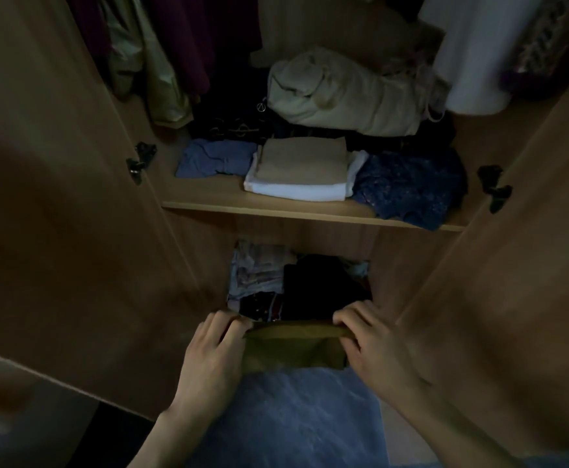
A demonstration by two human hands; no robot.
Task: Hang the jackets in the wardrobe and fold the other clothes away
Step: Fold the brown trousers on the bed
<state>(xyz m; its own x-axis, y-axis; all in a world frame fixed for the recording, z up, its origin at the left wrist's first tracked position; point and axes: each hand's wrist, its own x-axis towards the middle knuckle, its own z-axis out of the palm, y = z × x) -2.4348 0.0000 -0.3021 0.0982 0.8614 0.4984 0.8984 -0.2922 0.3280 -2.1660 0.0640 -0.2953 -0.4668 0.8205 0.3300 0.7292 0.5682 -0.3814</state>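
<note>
Both forearms reaching up from the lower edge of the frame; left hand (214,346) and right hand (369,336) level, fingers curled, pinching.

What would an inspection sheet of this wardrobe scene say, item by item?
Surface: wooden shelf, stacked with clothes.
Job's things: olive folded garment held in front of the lower compartment, which is already full of clothes.
Clutter: beige and white folded stack, cream bundle, blue patterned cloth.
Grippers: left hand and right hand each pinch a top corner.
Cables: nothing seen.
Surroundings: open doors, hanging garments, dim light.
</note>
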